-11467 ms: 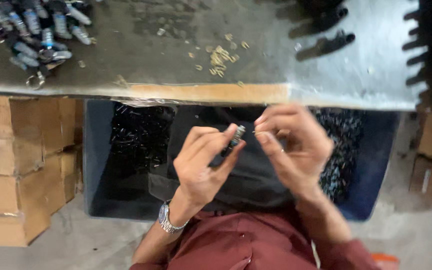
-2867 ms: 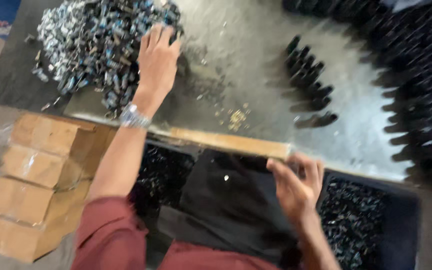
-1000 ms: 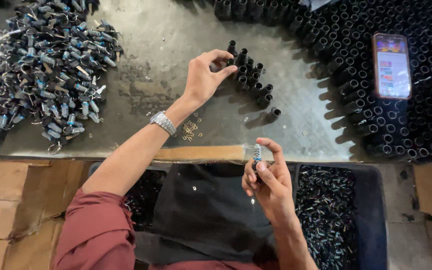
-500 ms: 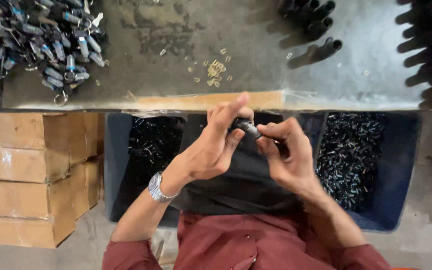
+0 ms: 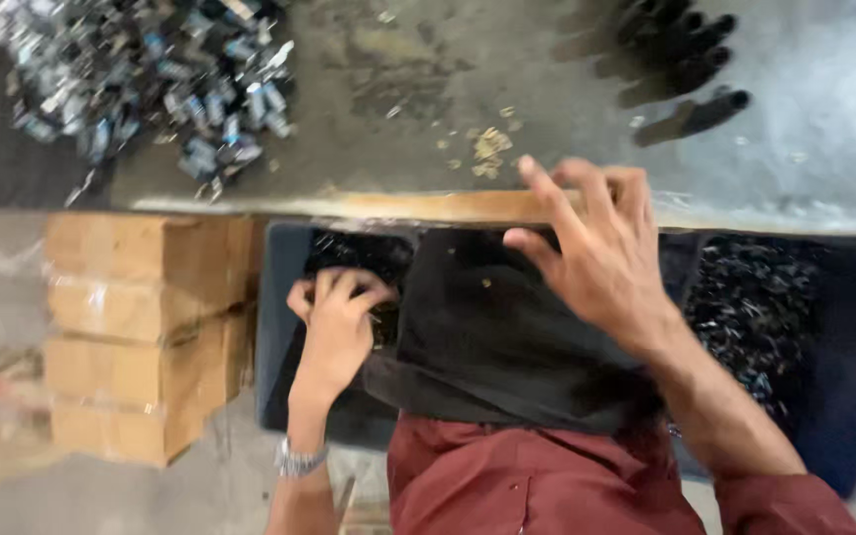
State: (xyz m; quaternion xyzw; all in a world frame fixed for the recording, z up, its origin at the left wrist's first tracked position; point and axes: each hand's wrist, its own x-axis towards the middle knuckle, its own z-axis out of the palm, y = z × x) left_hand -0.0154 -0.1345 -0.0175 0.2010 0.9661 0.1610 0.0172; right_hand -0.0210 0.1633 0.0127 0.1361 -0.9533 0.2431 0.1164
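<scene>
We are dipping our left hand (image 5: 337,322), fingers curled, into the blue bin (image 5: 274,327) of small dark metal parts (image 5: 349,260); half a second ago both hands were pinching one part. Our right hand (image 5: 596,253), now spread empty, is hovering over the table edge (image 5: 418,206).

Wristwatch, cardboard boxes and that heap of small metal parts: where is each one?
wristwatch (image 5: 301,460): head view, on its metal band around the left wrist.
cardboard boxes (image 5: 146,327): head view, on the front face of the middle box.
heap of small metal parts (image 5: 151,79): head view, on the pile's middle.
</scene>
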